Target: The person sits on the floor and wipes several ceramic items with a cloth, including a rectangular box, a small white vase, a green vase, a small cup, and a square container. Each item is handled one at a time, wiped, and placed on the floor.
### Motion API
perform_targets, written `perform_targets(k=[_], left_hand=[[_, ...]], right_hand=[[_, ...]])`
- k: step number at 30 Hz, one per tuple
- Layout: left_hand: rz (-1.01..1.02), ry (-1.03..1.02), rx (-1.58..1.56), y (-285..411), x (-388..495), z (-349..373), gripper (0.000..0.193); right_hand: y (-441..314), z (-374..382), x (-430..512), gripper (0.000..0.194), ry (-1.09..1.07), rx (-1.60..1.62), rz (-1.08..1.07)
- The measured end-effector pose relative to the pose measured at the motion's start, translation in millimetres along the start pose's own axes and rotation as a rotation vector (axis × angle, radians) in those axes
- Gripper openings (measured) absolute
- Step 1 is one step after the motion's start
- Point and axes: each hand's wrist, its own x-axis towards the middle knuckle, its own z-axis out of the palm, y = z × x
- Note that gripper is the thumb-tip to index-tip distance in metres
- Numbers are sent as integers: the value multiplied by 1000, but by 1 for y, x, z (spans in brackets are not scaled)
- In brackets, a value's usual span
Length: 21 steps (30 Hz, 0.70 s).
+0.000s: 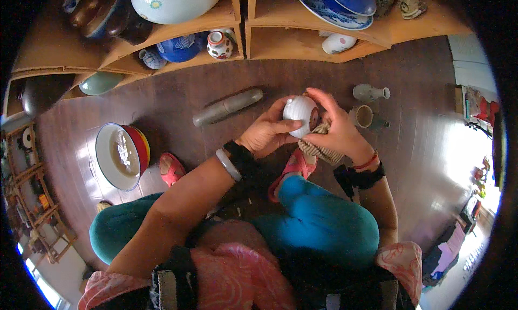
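Note:
A small white ribbed ceramic pot [297, 112] with a reddish-brown round patch on one side is held up between both hands. My left hand [269, 130] grips it from the left, thumb across its front. Around its right side curl the fingers of my right hand [340, 128], which also holds a striped cloth [323, 148] hanging below the pot. On the floor just right of that hand are a cream-rimmed cup [361, 116], a pale long-necked vase [369, 93] lying on its side and a small dark green vessel [380, 122].
A grey-green cylindrical object [228, 107] lies on the wooden floor ahead. An enamel basin [122, 156] holding water stands at the left. Wooden shelves [283, 41] with porcelain vases, plates and bowls run across the front. My knees and red sandals are below my arms.

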Motion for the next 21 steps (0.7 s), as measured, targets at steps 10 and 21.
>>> perform_targets(k=[10,21], left_hand=[[237,40,360,-15,-7,16,69],[323,146,1028,-17,-16,27,76]], right_hand=[[-6,16,-11,45,36,-322,-413],[29,24,12,30,114,855,334]])
